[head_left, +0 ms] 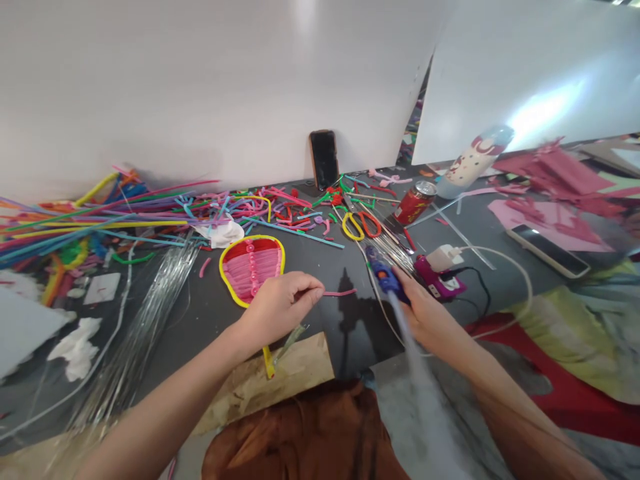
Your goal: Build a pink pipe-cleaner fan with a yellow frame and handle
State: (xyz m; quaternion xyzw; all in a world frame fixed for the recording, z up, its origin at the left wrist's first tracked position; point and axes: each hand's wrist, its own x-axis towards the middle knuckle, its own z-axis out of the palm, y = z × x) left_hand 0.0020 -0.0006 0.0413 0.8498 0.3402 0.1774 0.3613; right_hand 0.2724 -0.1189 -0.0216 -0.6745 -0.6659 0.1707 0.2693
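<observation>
My left hand (285,303) pinches one end of a short pink pipe cleaner (343,293), whose free end points right. Partly behind this hand lies a rounded piece made of pipe cleaners (265,259), with a yellow rim, pink and red rows and a beaded-looking pink line down its middle. My right hand (423,310) is closed around a blue hot glue gun (387,279), its nozzle aimed away from me; a pale, blurred glue stick sticks out at its back. Below my left hand, a yellow-handled tool (269,363) lies on a brown cardboard strip (305,363).
Loose pipe cleaners (100,223) pile up at left. Scissors (361,227), a red can (416,202), a tilted bottle (475,163) and a purple power strip (440,277) with cables stand right. One phone (325,160) leans on the white board; another phone (547,250) lies flat.
</observation>
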